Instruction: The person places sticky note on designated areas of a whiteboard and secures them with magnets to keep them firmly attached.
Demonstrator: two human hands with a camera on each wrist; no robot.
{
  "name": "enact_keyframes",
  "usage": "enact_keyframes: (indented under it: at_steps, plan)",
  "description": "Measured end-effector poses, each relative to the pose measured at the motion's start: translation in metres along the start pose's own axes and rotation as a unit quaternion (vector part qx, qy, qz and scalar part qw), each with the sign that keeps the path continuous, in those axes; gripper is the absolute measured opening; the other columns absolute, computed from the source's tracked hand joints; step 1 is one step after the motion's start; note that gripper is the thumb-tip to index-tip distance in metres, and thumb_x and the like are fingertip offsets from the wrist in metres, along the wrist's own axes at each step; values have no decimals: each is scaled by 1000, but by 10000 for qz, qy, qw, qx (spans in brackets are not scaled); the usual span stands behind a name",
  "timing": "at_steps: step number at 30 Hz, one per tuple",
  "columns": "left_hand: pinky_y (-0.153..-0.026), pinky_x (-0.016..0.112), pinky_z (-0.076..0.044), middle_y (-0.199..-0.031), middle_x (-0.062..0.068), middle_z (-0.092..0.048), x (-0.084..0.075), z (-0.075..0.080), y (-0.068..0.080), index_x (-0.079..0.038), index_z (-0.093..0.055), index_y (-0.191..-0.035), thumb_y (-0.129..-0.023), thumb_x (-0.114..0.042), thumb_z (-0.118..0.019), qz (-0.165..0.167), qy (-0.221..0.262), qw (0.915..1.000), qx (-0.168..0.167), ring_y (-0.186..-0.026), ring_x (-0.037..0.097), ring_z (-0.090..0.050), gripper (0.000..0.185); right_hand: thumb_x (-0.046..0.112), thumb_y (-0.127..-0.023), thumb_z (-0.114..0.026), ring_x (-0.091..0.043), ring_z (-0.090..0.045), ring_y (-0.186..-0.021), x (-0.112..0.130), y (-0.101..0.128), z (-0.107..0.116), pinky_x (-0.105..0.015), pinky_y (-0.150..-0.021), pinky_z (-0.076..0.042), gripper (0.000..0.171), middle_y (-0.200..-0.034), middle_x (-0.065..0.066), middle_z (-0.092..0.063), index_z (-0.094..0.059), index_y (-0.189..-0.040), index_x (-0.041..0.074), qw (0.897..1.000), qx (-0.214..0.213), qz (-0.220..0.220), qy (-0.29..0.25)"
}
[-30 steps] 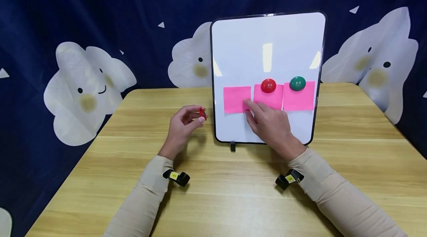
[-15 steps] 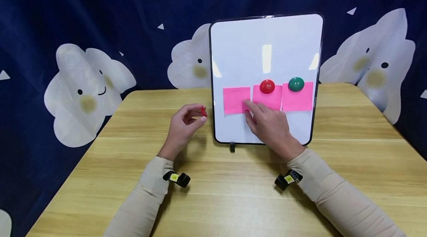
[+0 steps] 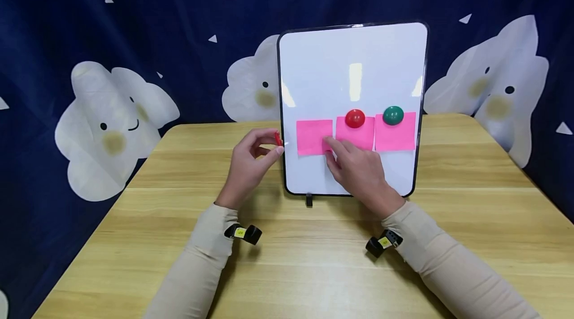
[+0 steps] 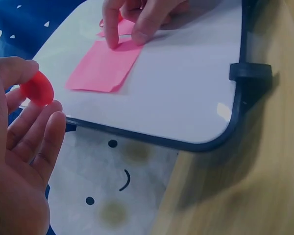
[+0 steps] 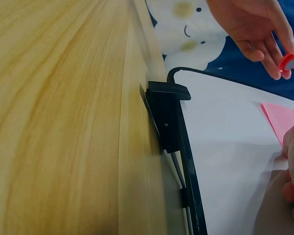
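My left hand (image 3: 253, 165) pinches a round red magnet (image 4: 37, 89) between thumb and fingers, beside the left edge of the whiteboard (image 3: 350, 55). The magnet's grey back (image 5: 291, 63) shows in the right wrist view. At the left of the board, a pink sticky note (image 3: 314, 137) lies against the surface. My right hand (image 3: 360, 167) presses its right edge with the index fingertip, the thumb just below. A second pink note (image 3: 365, 132) under a red magnet (image 3: 355, 118) and a third pink note (image 3: 395, 138) under a green magnet (image 3: 393, 115) line up to the right.
The whiteboard stands upright on the wooden table (image 3: 305, 259), held by a black stand foot (image 3: 309, 200) at its lower edge. Behind it hangs a dark blue curtain (image 3: 157, 5) printed with white clouds. Black wrist cameras sit on both sleeves.
My left hand has moved right and slightly up with the red magnet, up to the board's left edge. The right hand keeps its place on the left note. The head view has shifted slightly.
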State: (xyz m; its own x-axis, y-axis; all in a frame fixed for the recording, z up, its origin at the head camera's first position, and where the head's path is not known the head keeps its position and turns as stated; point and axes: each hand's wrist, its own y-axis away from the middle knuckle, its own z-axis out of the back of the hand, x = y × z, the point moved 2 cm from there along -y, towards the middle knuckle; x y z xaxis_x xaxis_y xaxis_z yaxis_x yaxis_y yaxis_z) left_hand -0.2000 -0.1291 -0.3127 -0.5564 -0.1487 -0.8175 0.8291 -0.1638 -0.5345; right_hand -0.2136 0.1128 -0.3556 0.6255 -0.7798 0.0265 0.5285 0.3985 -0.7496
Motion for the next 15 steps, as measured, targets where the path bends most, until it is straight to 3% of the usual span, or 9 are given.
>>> enact_keyframes:
  at_steps: [10,15]
  plan:
    - [-87,46,-54,-118,18,-57,-7,-20,-14,9,-60,-126,-89,6,-69,-170,-110,9995,-262,-107,28,-62,38,17,-80,-82,-20,-60,-56,0,0,-1,-29,-47,-46,50,-73,-7,-65,-63,-126,7,10000,27,1,50]
    - [-87,48,-54,-118,23,-55,-18,-28,-19,14,-58,-125,-89,9,-68,-314,-13,9988,-385,-106,33,-60,38,17,-80,-83,-21,-60,-57,-1,0,0,-30,-48,-47,51,-74,-8,-65,-63,-126,7,10000,9,12,61]
